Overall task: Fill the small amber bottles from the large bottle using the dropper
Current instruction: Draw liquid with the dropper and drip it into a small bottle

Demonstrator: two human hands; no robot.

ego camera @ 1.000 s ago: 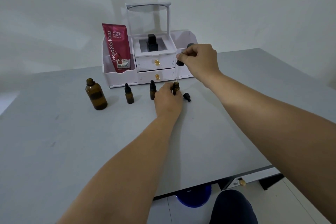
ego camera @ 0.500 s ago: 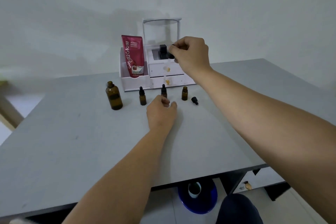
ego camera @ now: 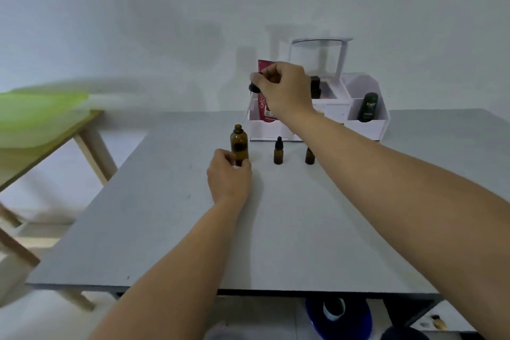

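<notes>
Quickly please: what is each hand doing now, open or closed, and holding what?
Left hand: closed, holding the base of the large amber bottle.
Right hand: closed, pinching the dropper by its black bulb.

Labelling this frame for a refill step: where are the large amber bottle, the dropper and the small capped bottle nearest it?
Large amber glass bottle [ego camera: 239, 143]: head view, middle of its body.
Black-topped glass dropper [ego camera: 253, 88]: head view, its black top.
Small amber bottle with black cap [ego camera: 278, 157]: head view, amber body.
</notes>
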